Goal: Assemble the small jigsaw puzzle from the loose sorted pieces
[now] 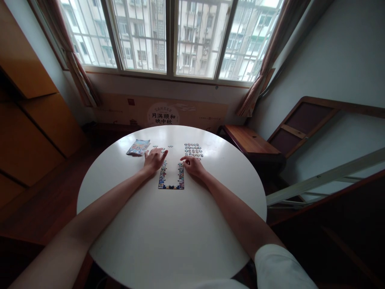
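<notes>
A partly built jigsaw border lies flat in the middle of the round white table, forming a U shape of colourful pieces. My left hand rests at the top of the border's left strip, fingers stretched flat. My right hand sits at the top of the right strip, fingers curled in a pinch; what it holds, if anything, is too small to make out. Several loose puzzle pieces lie just beyond my right hand.
A small colourful picture card or packet lies left of my left hand. A few stray pieces sit near the far middle. A wooden bench stands right of the table, a wooden cabinet left, a cardboard box under the window.
</notes>
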Motion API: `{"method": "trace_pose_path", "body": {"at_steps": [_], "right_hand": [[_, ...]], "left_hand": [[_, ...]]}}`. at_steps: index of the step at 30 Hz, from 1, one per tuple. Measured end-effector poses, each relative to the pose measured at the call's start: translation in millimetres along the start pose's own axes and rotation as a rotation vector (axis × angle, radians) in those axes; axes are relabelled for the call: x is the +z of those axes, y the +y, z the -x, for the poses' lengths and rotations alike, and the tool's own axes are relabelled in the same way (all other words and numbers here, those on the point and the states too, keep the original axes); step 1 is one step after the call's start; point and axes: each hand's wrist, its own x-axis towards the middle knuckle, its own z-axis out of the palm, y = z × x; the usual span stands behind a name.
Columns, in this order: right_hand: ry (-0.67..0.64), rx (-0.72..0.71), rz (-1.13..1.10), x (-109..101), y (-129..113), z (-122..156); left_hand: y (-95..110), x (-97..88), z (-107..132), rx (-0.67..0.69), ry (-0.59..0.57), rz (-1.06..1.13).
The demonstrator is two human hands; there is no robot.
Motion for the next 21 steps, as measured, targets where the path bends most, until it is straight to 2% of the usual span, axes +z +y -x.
{"method": "trace_pose_path", "body": {"at_steps": [5,12,21], "right_hand": [[0.030,-0.016,-0.045,3.3,3.3,-1.4],[0.046,-0.042,-0.072,2.3,3.7,-1.6],[0.074,-0.067,-0.088,4.6,5.6,-2.6]], "left_hand": [[-2.8,0.5,1.2,-0.002,0.049,0.034],[1.2,-2.9,2.7,0.035,-0.119,0.062],[8.4,-4.3,9.7,0.215,-0.184,0.097]]}}
